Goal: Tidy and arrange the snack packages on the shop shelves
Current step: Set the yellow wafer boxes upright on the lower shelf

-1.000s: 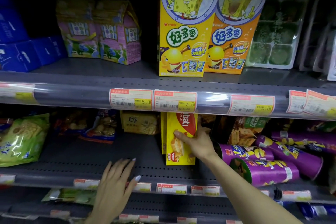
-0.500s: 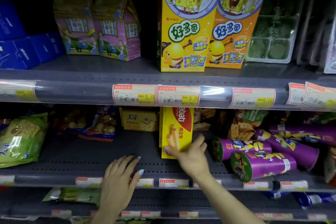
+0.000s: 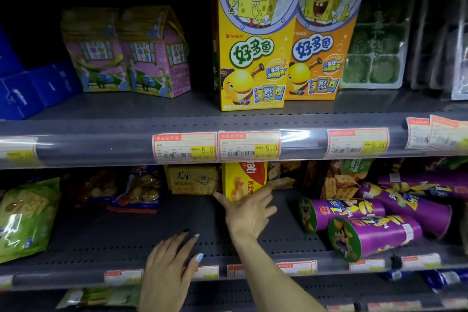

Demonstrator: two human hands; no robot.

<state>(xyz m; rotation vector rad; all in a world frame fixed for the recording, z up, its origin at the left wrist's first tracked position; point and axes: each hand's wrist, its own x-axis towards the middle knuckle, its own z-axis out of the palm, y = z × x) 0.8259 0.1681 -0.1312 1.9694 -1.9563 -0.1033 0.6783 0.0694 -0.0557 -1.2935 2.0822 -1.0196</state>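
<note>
A yellow wafer box with a red label [image 3: 244, 180] stands upright far back on the middle shelf [image 3: 106, 233], its top hidden by the price rail. My right hand [image 3: 249, 213] reaches to it with fingers spread and straight, the fingertips touching its lower front. My left hand [image 3: 169, 268] rests flat and open on the front edge of the same shelf. A tan cracker box [image 3: 193, 180] stands just left of the yellow box.
Purple chip cans [image 3: 374, 230] lie on their sides at the right. Green cracker bag [image 3: 25, 218] at the left, biscuit bags [image 3: 136, 190] behind. On the upper shelf stand a yellow cartoon box [image 3: 253, 43], an orange one [image 3: 321, 43], house-shaped boxes [image 3: 126, 50] and blue boxes [image 3: 33, 88].
My right hand let go of the yellow wafer box after pushing it back and upright; its fingers now lie spread against the box's lower front. My left hand stayed on the shelf edge.
</note>
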